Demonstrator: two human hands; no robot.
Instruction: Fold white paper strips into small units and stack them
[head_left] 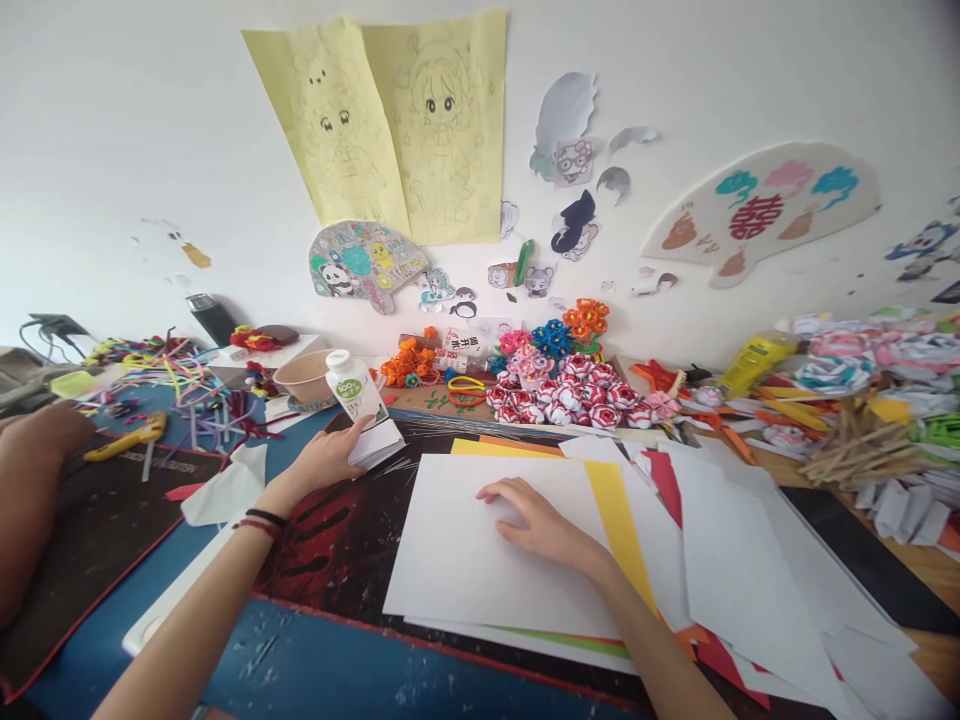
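Note:
My left hand (326, 462) is at the near left side of a small stack of white paper pieces (379, 445). Its index finger stretches toward the base of a white bottle (350, 385) with a green label, and its thumb lies apart below. Whether the fingertip touches the bottle or just the stack, I cannot tell. My right hand (529, 518) rests, fingers loosely bent and apart, on a large white sheet (465, 570). Under that sheet, yellow paper (619, 520) and other coloured edges stick out.
Another person's hand (49, 430) is at far left, near a yellow cutter (131, 438). Behind the sheets stand red-and-white paper flowers (570, 395) and a bowl (304, 375). More white sheets (750, 560) lie at right. A white tissue (229, 487) lies beside my left forearm.

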